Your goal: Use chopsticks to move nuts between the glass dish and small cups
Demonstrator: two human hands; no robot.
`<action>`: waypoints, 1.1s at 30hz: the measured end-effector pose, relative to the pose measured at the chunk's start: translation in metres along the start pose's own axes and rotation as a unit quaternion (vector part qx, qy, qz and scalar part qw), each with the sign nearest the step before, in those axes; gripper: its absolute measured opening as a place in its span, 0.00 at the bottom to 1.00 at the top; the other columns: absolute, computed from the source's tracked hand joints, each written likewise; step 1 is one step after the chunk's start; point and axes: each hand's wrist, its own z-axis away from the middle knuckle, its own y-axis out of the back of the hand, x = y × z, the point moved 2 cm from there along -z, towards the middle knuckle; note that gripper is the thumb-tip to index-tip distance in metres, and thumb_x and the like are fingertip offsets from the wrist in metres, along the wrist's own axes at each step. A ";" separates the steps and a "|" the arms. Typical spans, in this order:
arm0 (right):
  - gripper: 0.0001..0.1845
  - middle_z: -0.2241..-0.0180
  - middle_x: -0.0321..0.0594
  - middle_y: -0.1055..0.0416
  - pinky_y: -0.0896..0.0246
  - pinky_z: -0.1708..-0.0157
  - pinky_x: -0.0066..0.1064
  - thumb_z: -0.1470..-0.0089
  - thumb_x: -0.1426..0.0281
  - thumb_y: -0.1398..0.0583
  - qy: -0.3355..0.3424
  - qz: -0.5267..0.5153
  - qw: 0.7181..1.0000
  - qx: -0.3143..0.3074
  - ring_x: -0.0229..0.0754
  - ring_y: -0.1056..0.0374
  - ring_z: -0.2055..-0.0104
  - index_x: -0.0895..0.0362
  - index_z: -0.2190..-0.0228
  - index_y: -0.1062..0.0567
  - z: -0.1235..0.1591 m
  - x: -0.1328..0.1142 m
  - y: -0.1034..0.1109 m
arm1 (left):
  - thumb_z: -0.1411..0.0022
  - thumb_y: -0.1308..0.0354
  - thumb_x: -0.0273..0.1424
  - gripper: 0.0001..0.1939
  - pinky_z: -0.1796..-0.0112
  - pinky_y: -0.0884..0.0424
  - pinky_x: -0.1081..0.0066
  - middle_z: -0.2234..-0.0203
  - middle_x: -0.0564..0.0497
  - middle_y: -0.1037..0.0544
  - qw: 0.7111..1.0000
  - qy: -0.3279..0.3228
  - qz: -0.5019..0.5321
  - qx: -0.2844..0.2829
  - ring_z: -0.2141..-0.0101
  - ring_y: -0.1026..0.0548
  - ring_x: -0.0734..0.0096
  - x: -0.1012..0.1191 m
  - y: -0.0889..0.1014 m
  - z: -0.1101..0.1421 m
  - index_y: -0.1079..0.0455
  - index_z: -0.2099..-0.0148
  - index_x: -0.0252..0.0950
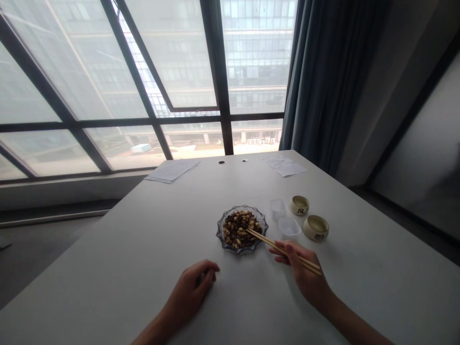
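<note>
Right hand (pixel 304 269) around chopsticks (pixel 260 237), left hand (pixel 196 283) curled inward; plastic tubs (pixel 289 229) between glass bowl (pixel 226 244) and two cups (pixel 316 229)

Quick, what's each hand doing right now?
Left hand: loosely curled, nothing visibly held; whether fully closed can't be told.
Right hand: closed, holding chopsticks.

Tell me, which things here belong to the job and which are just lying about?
Belonging:
chopsticks in the right hand
glass bowl and its mix, at the chopstick tips
perhaps two clear containers and two cups

Probably just lying about:
far left papers
far right papers
</note>
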 end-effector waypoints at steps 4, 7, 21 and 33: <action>0.25 0.57 0.52 0.19 0.22 0.55 0.43 0.37 0.52 0.41 0.003 -0.002 1.000 0.021 0.55 0.21 0.53 0.60 0.57 0.18 0.001 0.000 0.001 | 0.31 0.50 0.39 0.15 0.66 0.31 0.72 0.73 0.52 0.21 1.000 -0.001 0.000 -0.002 0.71 0.25 0.65 0.002 0.001 -0.001 0.24 0.60 0.38; 0.24 0.58 0.51 0.19 0.22 0.55 0.44 0.36 0.53 0.41 0.016 0.005 0.999 0.032 0.55 0.21 0.54 0.60 0.57 0.18 0.004 -0.007 0.004 | 0.31 0.50 0.39 0.15 0.67 0.31 0.72 0.73 0.51 0.21 1.000 0.001 -0.001 0.000 0.71 0.25 0.65 0.003 0.000 0.000 0.24 0.60 0.38; 0.21 0.60 0.51 0.18 0.20 0.60 0.34 0.42 0.56 0.35 0.083 0.028 0.941 0.327 0.52 0.19 0.60 0.61 0.57 0.18 0.065 -0.049 0.141 | 0.31 0.51 0.39 0.16 0.65 0.30 0.73 0.72 0.53 0.20 0.998 0.002 -0.055 -0.005 0.70 0.24 0.66 -0.001 -0.006 -0.002 0.25 0.60 0.38; 0.24 0.61 0.52 0.18 0.20 0.61 0.33 0.43 0.54 0.35 0.063 -0.007 0.942 0.330 0.53 0.19 0.60 0.63 0.59 0.19 0.066 -0.020 0.152 | 0.31 0.52 0.41 0.18 0.68 0.30 0.75 0.74 0.54 0.21 0.998 0.001 -0.054 -0.018 0.72 0.24 0.67 0.002 -0.004 -0.004 0.24 0.61 0.38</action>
